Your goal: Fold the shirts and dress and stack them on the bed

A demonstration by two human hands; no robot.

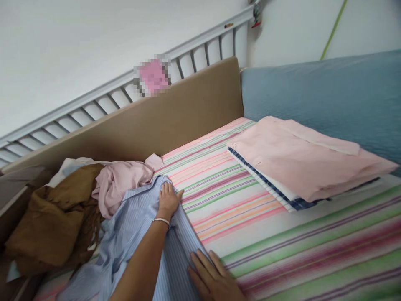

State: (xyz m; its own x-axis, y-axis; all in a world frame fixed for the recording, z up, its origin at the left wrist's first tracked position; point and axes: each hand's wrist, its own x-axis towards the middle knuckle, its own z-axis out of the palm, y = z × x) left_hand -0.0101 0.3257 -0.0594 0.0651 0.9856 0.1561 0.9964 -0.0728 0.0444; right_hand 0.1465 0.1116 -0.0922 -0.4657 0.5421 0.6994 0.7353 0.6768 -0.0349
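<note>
One blue striped shirt point(184, 238) beneath the left hand point(168, 200) and partly under the right hand point(216, 279), each grip wide.

No lettering, label, brand, number or sign can be read anywhere.

Right of the blue shirt point(133, 219), a hand could pass over flat striped sheet point(213, 196) until the folded pink stack point(297, 159) bars the way. Left of the shirt, a rumpled pink garment point(122, 184) and a brown garment point(59, 217) block low passage. Beyond the shirt rises a tan board point(194, 108). At the shirt's dim lower left, room is hard to judge.
</note>
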